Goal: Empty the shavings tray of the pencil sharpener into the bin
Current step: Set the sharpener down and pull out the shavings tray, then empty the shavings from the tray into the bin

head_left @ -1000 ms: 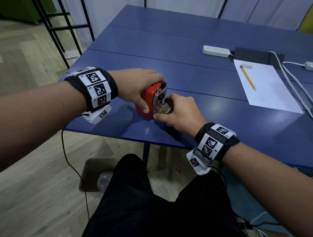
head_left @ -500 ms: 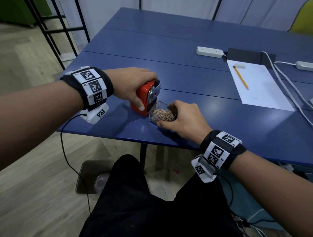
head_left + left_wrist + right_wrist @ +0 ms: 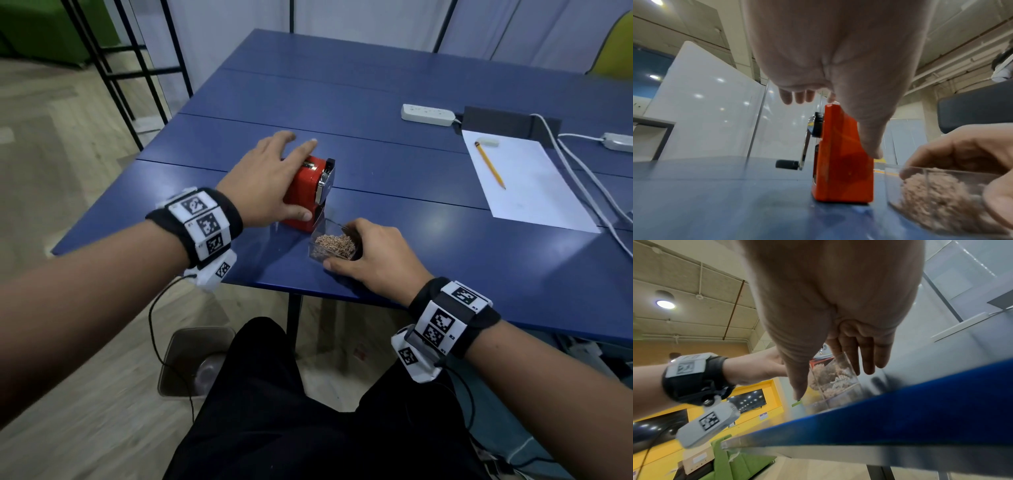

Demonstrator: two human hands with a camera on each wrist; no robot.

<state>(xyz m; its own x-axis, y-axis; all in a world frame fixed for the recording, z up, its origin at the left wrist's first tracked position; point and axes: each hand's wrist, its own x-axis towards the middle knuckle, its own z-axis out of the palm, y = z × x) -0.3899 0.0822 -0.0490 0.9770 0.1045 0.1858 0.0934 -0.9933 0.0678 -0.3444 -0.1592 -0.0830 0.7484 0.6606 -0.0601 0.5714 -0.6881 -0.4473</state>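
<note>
Since the earlier frames, the left hand (image 3: pixel 263 185) has let go of the red pencil sharpener (image 3: pixel 305 192) and spread its fingers out flat over the top, and the shavings tray (image 3: pixel 334 245) has slid a bit further away from the sharpener.

From the head view, the tray sits on the blue tabletop (image 3: pixel 445 240) near the front edge, just beside the sharpener. The right hand (image 3: pixel 373 253) curls round it, thumb on the near side and fingers on the far side. The bin (image 3: pixel 191 359) stands on the floor, under the front edge and to the left.

From the left wrist view, the left hand (image 3: pixel 828 56) is open, with only the thumb lying along the sharpener (image 3: pixel 842 155). The tray (image 3: pixel 937 194) is see-through and full of brown shavings.

From the right wrist view, the right hand (image 3: pixel 834 313) pinches the tray (image 3: pixel 835 376) by its side walls.

I think the tray is light, hard and a bit slippery. The shavings are loose and could spill, so it should be held by its two sides and kept level until it is over the bin.
</note>
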